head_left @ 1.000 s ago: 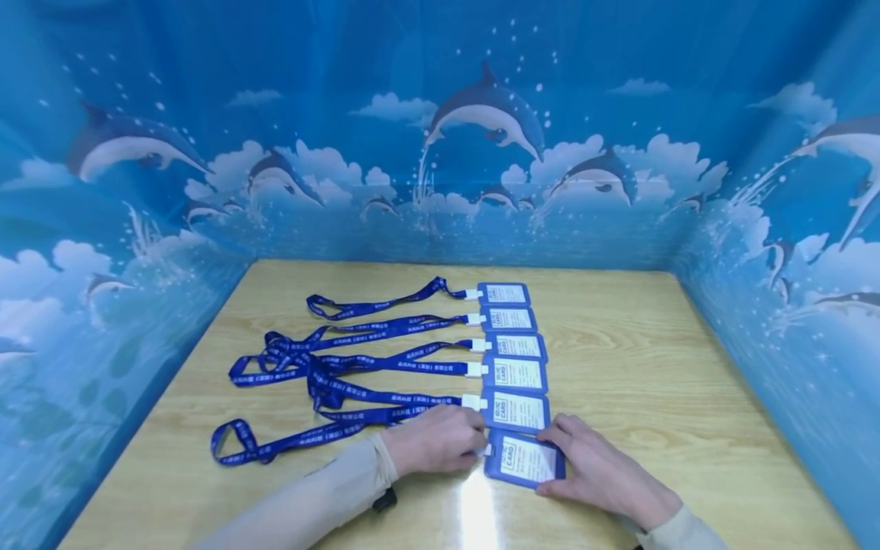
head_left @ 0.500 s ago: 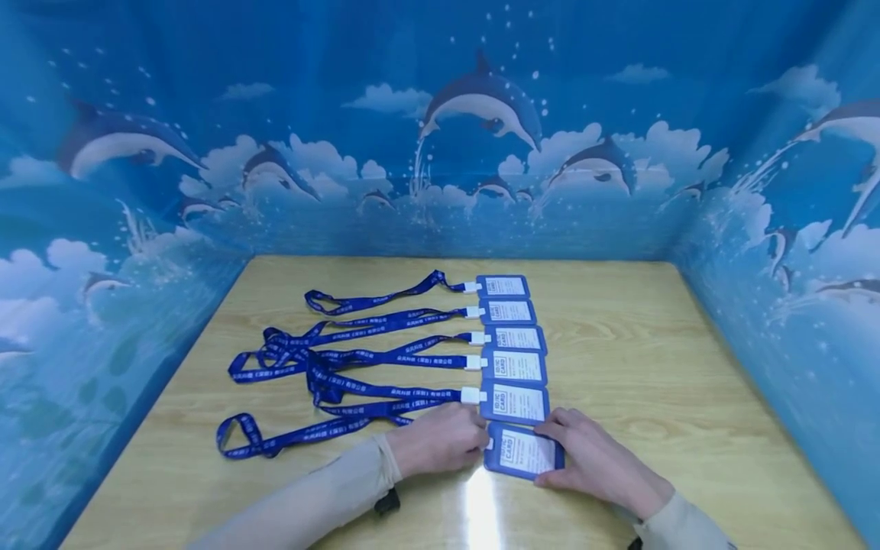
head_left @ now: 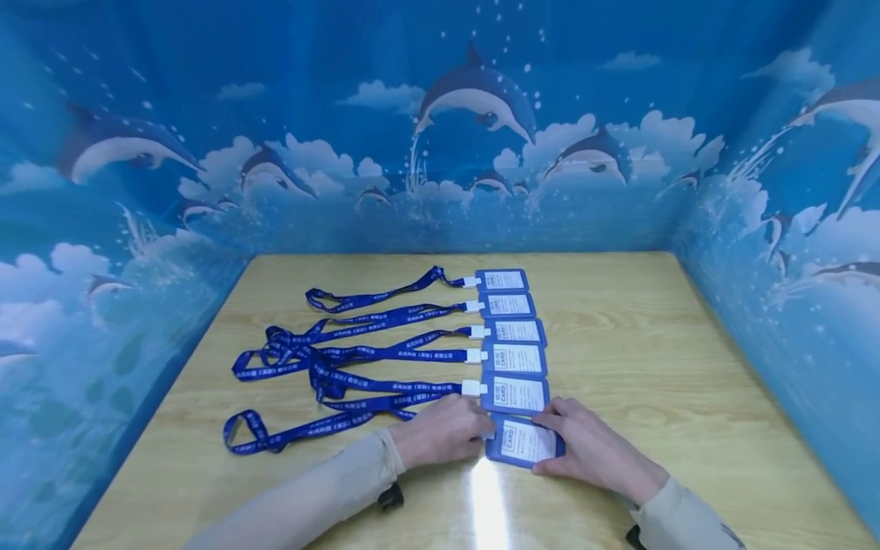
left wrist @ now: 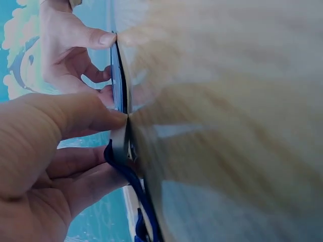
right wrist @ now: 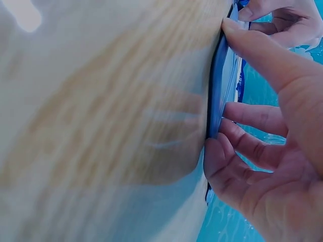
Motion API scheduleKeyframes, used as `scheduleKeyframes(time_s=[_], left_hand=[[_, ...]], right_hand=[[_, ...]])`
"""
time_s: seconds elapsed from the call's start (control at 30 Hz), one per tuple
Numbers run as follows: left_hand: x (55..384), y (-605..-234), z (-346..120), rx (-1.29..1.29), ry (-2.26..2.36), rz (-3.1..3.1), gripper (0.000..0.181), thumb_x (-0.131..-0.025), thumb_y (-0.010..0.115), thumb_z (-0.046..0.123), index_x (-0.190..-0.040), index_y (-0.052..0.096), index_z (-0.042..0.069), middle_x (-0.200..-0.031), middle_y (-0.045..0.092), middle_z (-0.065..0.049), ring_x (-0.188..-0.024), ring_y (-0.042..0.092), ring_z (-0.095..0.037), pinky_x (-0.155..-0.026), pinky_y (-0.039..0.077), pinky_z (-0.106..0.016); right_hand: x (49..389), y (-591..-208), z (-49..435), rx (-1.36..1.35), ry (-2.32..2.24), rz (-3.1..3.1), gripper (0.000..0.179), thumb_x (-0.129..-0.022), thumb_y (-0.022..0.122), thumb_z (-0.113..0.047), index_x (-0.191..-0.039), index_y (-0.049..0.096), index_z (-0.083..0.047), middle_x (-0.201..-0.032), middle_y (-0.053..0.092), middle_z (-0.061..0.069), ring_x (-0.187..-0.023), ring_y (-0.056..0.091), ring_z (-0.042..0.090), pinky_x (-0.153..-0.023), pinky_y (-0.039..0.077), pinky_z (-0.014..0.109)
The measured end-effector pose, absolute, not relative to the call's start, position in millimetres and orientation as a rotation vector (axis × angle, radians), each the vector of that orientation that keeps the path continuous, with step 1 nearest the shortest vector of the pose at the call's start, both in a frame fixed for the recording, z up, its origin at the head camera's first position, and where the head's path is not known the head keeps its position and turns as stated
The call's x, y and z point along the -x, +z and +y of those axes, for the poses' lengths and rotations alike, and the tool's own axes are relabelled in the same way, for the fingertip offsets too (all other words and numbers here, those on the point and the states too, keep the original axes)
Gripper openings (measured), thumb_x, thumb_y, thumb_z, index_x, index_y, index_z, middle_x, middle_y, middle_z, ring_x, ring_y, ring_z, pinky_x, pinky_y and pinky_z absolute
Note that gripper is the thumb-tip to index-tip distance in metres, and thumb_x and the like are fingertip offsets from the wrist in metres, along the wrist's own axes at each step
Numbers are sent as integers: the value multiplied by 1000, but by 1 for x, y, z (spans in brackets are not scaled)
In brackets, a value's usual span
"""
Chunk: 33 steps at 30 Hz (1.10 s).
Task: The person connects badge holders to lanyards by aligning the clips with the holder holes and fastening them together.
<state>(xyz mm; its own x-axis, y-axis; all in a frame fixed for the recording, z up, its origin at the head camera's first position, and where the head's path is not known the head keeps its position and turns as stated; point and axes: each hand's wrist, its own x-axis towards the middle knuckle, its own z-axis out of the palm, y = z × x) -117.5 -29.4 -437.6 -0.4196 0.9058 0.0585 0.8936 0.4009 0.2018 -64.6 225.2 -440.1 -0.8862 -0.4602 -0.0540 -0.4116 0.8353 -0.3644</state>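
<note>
The nearest ID badge holder [head_left: 525, 441], blue with a white card, lies at the bottom of a column of similar holders. My left hand [head_left: 445, 430] pinches the white lanyard clip [left wrist: 119, 142] at its left end between thumb and fingers; in the head view the hand hides most of that clip. A blue strap [left wrist: 132, 177] runs from it. My right hand [head_left: 594, 447] holds the holder's right end, thumb on the near edge and fingers at the far edge. Directly beyond lies another badge holder [head_left: 516, 393], its edge close against the held one.
Several more badge holders [head_left: 517, 358] continue the column towards the back. Their blue lanyards [head_left: 385, 353] stretch left, some crossing each other. The wooden table [head_left: 619, 328] is enclosed by a dolphin-print curtain [head_left: 385, 214].
The nearest holder and both hands have shifted slightly, the left hand a little to the right. The far loop of its lanyard has slid right. The head view has also shifted a bit.
</note>
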Motion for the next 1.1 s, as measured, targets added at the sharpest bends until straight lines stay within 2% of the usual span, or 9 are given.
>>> scheduleKeyframes(time_s=[0.2,0.3,0.4,0.6,0.83,1.1], left_hand=[[116,-438,-31,-1692,132,2591,13,-90,75,21,-102,79,21,-97,77,7,-84,66,-1,-77,52,-10],[114,-437,-30,-1703,79,2578,14,-91,74,23,-105,79,21,-103,77,6,-91,69,-4,-83,55,-14],[113,-435,-30,-1706,40,2572,14,-92,73,23,-105,79,21,-101,76,6,-89,68,-4,-81,55,-13],[113,-431,-25,-1726,12,2577,8,-92,72,20,-95,79,22,-86,73,9,-73,60,-1,-67,50,-10],[111,-437,-22,-1745,36,2565,11,-92,72,20,-98,80,23,-87,73,9,-75,60,0,-69,50,-10],[107,-442,-24,-1703,45,2553,12,-90,73,21,-101,79,24,-87,71,10,-73,55,2,-64,45,-8]], right_hand=[[66,-446,222,728,-543,2861,69,-75,86,-46,-126,69,-2,-113,63,6,-95,58,11,-81,57,33],[65,-447,220,738,-556,2849,69,-75,86,-46,-126,69,-2,-112,63,4,-94,57,10,-80,57,31],[65,-447,219,758,-552,2845,68,-75,86,-45,-125,69,-2,-112,63,4,-93,57,9,-79,56,29],[66,-444,221,766,-515,2836,67,-76,86,-43,-125,69,-1,-113,63,5,-94,57,10,-79,57,29],[62,-445,223,711,-498,2814,66,-75,87,-43,-124,70,-4,-113,63,4,-97,57,11,-83,57,34],[55,-454,222,599,-559,2823,64,-72,88,-45,-121,72,-6,-114,64,4,-99,59,11,-85,58,37]])
